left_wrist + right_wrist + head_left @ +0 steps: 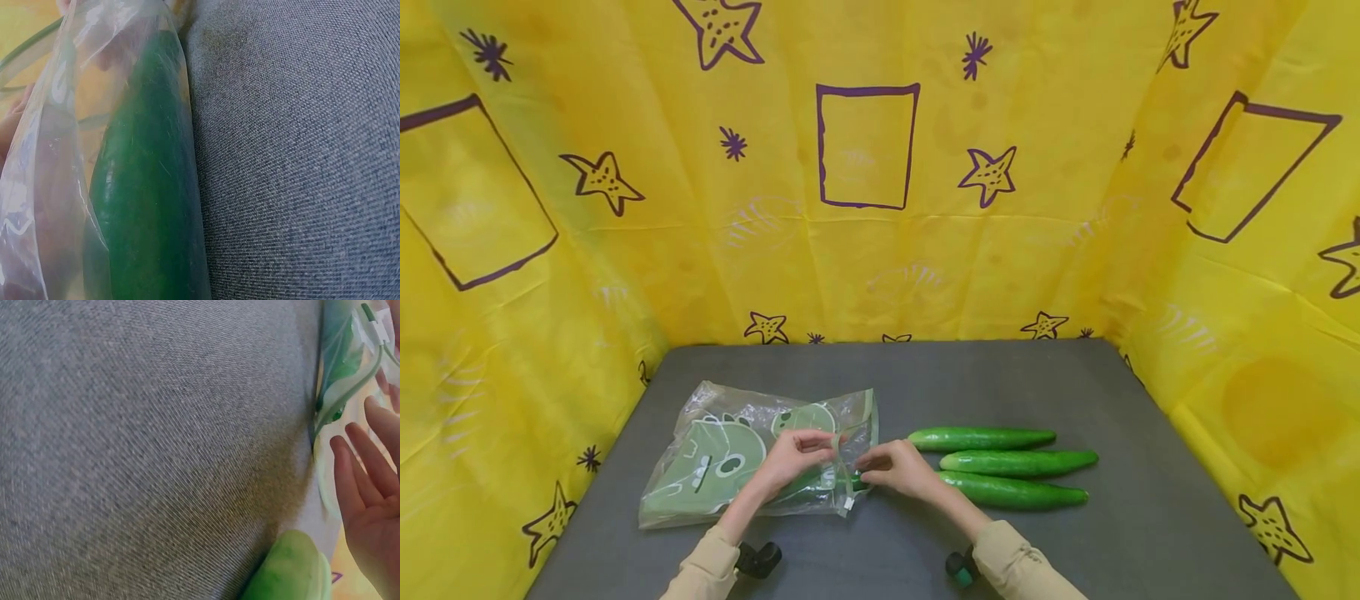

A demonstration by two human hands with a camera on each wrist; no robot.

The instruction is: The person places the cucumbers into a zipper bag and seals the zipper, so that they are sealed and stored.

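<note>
Both hands [793,458] [898,468] sit close together, forearms [743,512] slanting inward.

Yellow star-printed curtains [865,275] around a grey tabletop [1000,383].

The head view is bright, with glare on the bag [722,458]. Wrist views are dimmer; in the right one, shadow darkens the table [269,475].

Bag [664,497]: 1 | loose cucumbers [1018,462]: 3 | visible bagged cucumber [147,181]: 1
</note>
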